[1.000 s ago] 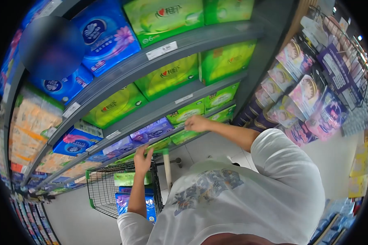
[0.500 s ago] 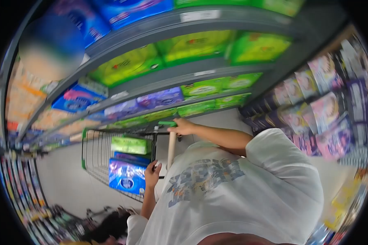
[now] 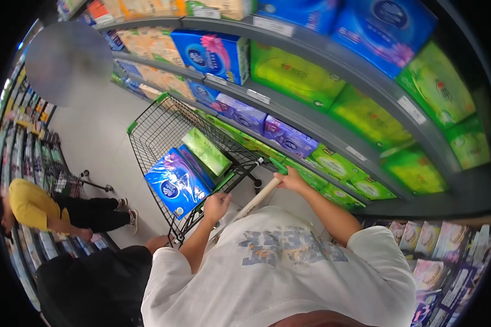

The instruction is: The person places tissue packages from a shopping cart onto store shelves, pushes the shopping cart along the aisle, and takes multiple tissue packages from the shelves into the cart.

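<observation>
My right hand (image 3: 292,179) is closed round the green end of the shopping cart's handle (image 3: 261,197). My left hand (image 3: 217,206) is beside the cart's near edge, in front of the handle, with its fingers curled; what they hold, if anything, is hidden. Inside the wire shopping cart (image 3: 147,122) lie a large blue plastic-wrapped tissue pack (image 3: 174,182) and a green tissue pack (image 3: 206,150). A second blue-purple pack (image 3: 197,163) is wedged between them, mostly covered.
Along the right runs a shelf (image 3: 305,46) stacked with blue, purple and green tissue packs. At left a person in a yellow top (image 3: 30,204) stands by another cart (image 3: 68,184). Someone in black (image 3: 95,283) is close on my left. Purple packages (image 3: 428,278) stand behind right.
My view has swung left, so the cart now points up and left along the aisle and the shelf lies right. The person in yellow has come into view. My right hand keeps the handle.
</observation>
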The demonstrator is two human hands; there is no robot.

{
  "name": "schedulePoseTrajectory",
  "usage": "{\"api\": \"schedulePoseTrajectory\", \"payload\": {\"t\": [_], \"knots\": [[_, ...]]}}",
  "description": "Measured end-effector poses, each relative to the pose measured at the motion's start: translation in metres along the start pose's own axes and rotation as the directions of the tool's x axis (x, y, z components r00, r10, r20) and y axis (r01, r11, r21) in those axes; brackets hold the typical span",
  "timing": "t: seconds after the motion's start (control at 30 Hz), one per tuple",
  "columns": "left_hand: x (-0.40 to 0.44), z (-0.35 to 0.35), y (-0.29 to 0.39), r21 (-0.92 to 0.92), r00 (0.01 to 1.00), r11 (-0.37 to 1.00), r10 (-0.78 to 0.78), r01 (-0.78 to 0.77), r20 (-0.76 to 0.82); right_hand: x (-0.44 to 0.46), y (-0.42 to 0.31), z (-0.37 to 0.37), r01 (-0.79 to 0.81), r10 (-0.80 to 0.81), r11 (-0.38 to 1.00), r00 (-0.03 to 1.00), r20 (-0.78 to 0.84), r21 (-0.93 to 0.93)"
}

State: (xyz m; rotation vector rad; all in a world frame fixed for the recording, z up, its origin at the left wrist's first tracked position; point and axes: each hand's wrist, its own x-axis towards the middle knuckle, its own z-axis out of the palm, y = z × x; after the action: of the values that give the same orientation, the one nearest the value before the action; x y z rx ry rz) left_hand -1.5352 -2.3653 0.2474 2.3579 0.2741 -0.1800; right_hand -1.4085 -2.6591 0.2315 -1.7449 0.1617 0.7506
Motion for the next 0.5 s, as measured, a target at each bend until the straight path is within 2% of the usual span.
{"api": "schedulePoseTrajectory", "payload": {"t": [0.07,0.23,0.3,0.4,0.5], "knots": [[0.005,-0.007,0.000,0.007,0.999,0.999,-0.037,0.037,-0.023,0.005,-0.015,0.005,-0.002,0.004,0.999,1.000,0.030,-0.041],[0.019,-0.028,-0.015,0.068,0.994,0.998,0.009,-0.001,-0.108,0.028,-0.038,0.021,0.018,-0.012,0.994,0.998,0.054,-0.107],[0.026,-0.035,-0.024,0.088,0.990,0.996,0.012,0.001,-0.143,0.030,-0.060,0.023,-0.024,0.066,0.960,0.988,0.142,-0.280],[0.037,-0.048,-0.034,0.115,0.978,0.993,0.040,-0.016,-0.204,0.051,-0.059,0.037,0.052,-0.008,0.968,0.984,0.178,-0.247],[0.048,-0.066,-0.044,0.127,0.968,0.992,0.048,-0.017,-0.245,0.072,-0.060,0.056,0.103,-0.074,0.967,0.988,0.133,-0.232]]}}
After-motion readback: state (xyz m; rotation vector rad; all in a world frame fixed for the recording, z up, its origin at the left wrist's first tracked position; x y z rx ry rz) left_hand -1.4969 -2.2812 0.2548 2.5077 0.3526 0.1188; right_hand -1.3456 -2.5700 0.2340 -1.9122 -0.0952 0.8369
